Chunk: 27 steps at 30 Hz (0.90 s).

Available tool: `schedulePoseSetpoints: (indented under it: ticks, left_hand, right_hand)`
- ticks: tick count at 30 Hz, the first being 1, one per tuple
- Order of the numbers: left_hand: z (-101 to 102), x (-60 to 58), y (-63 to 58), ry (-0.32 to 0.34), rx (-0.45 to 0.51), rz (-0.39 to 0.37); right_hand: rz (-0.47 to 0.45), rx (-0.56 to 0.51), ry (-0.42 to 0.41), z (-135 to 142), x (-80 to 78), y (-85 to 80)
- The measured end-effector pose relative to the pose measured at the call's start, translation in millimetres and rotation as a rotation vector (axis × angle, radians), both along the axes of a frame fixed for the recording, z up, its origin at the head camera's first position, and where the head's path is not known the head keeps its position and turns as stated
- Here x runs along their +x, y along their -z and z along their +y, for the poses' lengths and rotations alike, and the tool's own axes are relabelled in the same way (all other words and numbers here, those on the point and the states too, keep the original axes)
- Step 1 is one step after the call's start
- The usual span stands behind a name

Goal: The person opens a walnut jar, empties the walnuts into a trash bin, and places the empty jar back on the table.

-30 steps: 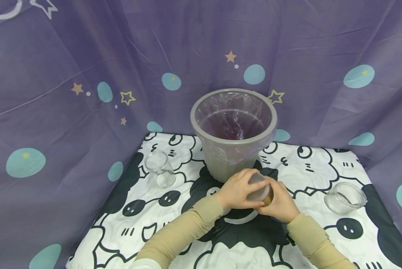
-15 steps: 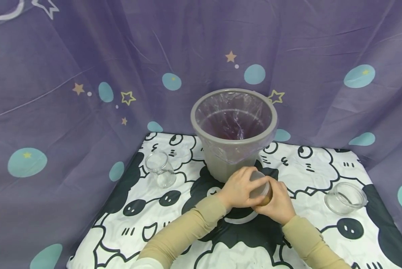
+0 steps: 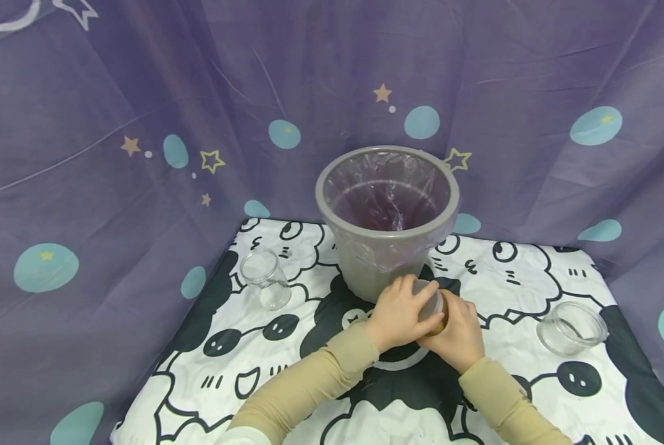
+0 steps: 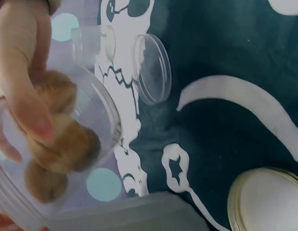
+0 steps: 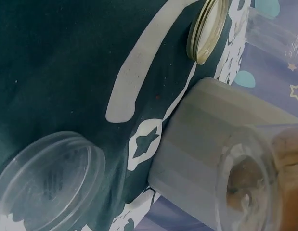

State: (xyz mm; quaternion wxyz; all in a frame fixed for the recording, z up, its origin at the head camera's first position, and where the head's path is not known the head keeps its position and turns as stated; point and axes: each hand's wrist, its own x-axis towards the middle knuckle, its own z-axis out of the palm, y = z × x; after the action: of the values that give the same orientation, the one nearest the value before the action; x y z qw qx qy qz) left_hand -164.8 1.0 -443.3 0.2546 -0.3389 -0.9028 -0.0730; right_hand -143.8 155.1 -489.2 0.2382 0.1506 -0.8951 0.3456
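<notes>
Both hands hold a clear jar (image 3: 428, 301) just in front of the bin. Fingers of my left hand (image 3: 401, 314) spread and curl over its near-left side. My right hand (image 3: 455, 329) grips the other side. Inside the jar, several brown, walnut-like lumps (image 4: 64, 144) show blurred in the left wrist view. The jar looks tilted, and the hands cover much of it. A grey bin (image 3: 384, 250) lined with a clear plastic bag stands close behind.
An hourglass-shaped glass jar (image 3: 266, 281) stands at left, a low glass jar (image 3: 572, 329) at right. A clear lid (image 5: 47, 180) and a gold-rimmed lid (image 5: 209, 31) lie on the patterned cloth (image 3: 398, 420). Purple curtains (image 3: 332, 74) hang behind.
Both hands have shifted slightly up with the jar, toward the bin, and my right forearm has moved a little left. The bin and the other jars stay put.
</notes>
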Motion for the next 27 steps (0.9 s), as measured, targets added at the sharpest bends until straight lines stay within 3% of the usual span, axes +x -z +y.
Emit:
schedulePoseSetpoints:
  ticks: [3,6,8,13,15,22,27]
  left_hand:
    - [4,3.2,-0.6,-0.074,-0.019,-0.020]
    - [3,4.8,-3.0,-0.078,-0.033,-0.068]
    - [-2,3.9,-5.5,-0.030,-0.046,-0.131]
    - [-20,-2.5,-17.9,0.199,-0.107,-0.331]
    - [-27,-5.3,-23.4,0.280,-0.138,-0.378]
    - [-42,-12.9,-33.7,0.451,-0.249,-0.434]
    - [-45,-14.2,-34.2,0.516,-0.325,-0.424]
  right_hand:
    - [-0.012,0.003,0.008,0,0.3,1.2]
    - [-0.027,-0.001,0.007,2,1.2,2.3]
    - [-0.027,0.005,0.005,3,1.7,3.1]
    - [-0.025,0.031,-0.017,8,3.9,4.0]
    - [-0.034,0.038,-0.027,9,4.9,3.7]
    - [-0.061,0.061,-0.034,10,7.5,2.4]
    - [-0.065,0.060,-0.061,8,8.3,1.6]
